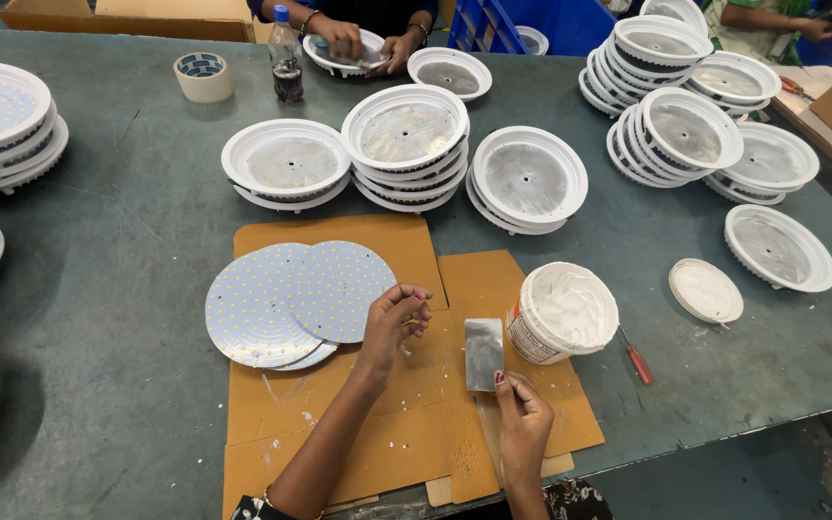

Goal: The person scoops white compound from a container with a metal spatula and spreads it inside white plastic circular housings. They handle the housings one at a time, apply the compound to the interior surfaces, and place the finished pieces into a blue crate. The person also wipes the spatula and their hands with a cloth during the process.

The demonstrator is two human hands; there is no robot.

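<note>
Centrally, a flat rectangular metal scraper (483,353), dull grey and smeared, is pinched at its lower edge by the right hand (522,419), fingers closed on it. The left hand (394,323) is curled loosely just beside the scraper, fingertips bent inward; whether anything is held in it cannot be told. Both hands are placed over brown cardboard sheets (406,433), matte and spotted with white. Thin round boards (291,303), pale and dotted with tiny yellow chips, are fanned overlapping on the cardboard, touching the left hand's side. A white plastic tub (562,313) of thick white paste is set just right of the scraper, its round lid (706,290) lying apart. A red-handled screwdriver (636,358) is seen beside the tub. Round white housings (406,144) with shiny metal centres are stacked further back on the green table (98,289). Another person's hands (363,43) are seen on a housing at the far edge, near a tape roll (203,77) and small bottle (286,67).
</note>
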